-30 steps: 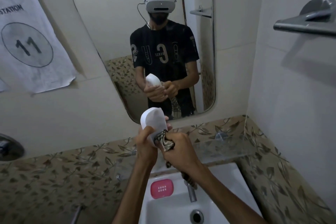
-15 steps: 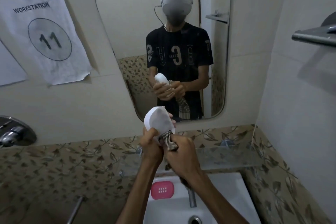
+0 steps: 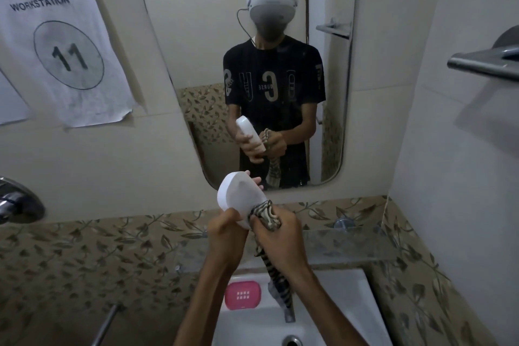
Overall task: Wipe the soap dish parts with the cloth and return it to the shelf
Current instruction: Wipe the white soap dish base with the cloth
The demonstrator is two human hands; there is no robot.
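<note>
We grip white dish part (image 3: 238,199) in left hand (image 3: 226,229); right hand (image 3: 276,229) clutches striped cloth (image 3: 265,213) against it. We advise firm wiping, rotating part.

We've 1 view only: head cam, looking fwd and down, close over the sink (image 3: 351,298). It faces the wall mirror (image 3: 196,36), so we also see the front of the person reflected; no 2nd view shares anything.
</note>
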